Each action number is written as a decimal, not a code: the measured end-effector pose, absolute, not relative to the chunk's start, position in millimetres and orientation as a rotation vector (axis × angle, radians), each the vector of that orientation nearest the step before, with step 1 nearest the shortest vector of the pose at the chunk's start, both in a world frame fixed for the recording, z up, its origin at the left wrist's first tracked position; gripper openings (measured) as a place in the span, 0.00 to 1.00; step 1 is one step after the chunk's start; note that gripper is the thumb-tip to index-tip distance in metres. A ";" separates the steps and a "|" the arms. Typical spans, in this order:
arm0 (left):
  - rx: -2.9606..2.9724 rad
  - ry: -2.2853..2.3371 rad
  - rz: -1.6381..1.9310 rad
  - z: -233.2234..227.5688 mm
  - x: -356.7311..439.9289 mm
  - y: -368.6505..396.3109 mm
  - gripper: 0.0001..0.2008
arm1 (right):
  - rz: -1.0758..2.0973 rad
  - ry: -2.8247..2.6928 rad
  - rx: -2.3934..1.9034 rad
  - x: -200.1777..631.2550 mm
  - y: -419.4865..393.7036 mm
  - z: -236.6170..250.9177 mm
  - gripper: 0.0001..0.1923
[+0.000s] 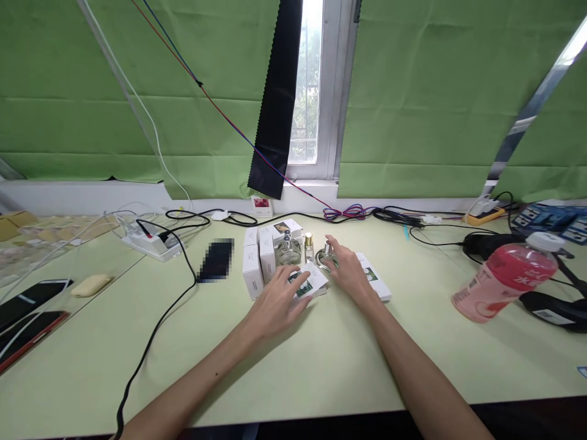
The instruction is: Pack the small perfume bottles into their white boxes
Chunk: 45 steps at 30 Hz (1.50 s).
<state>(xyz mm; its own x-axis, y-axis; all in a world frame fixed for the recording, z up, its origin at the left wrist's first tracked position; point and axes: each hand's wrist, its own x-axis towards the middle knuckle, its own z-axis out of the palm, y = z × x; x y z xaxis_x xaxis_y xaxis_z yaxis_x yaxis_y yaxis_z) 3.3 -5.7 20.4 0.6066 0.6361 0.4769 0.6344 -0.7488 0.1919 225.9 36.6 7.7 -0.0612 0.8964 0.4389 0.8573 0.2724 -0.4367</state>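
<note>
My left hand [275,302] rests on a small white box [316,276] with a green picture, its fingers spread over the top and the thumb at the near side. My right hand [351,272] has index finger and thumb around a round glass perfume bottle [321,259], which it partly hides. Left of that bottle stands a slim vial with a gold cap [309,246]. A larger round perfume bottle [288,252] is beside the vial. White upright cartons [251,272] stand to the left. Under my right wrist lies a flat white box [378,284] with a picture.
A tilted pink drink bottle [504,281] and a black headset [550,311] are at the right. Left are a blurred dark phone [216,260], a power strip [149,241] and a black cable [158,324]. Several cables run along the wall.
</note>
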 end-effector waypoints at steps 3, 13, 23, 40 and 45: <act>2.792 1.221 0.625 23.1 9.0 -6.5 0.26 | 0.081 -1.914 -1.588 225.6 36.0 7.8 0.33; 2.697 1.362 0.060 46.7 41.2 20.0 0.44 | 0.053 -1.959 -1.604 226.8 33.9 9.4 0.31; 2.610 1.380 -0.162 49.4 40.2 28.4 0.46 | 0.084 -2.027 -1.608 227.1 30.2 13.9 0.37; 2.536 1.311 0.213 37.9 25.9 18.8 0.32 | 0.052 -2.030 -1.648 228.9 28.1 16.4 0.37; 2.515 1.283 0.396 27.6 22.8 15.5 0.25 | 0.061 -2.029 -1.650 229.2 27.5 16.8 0.36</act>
<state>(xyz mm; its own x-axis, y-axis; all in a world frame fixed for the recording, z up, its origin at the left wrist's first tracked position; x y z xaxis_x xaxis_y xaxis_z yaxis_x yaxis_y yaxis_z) 22.8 15.5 27.6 0.5657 0.8172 0.1108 0.7377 -0.5615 0.3748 229.2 27.5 16.8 -0.1229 0.9242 0.3617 0.9009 0.2568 -0.3500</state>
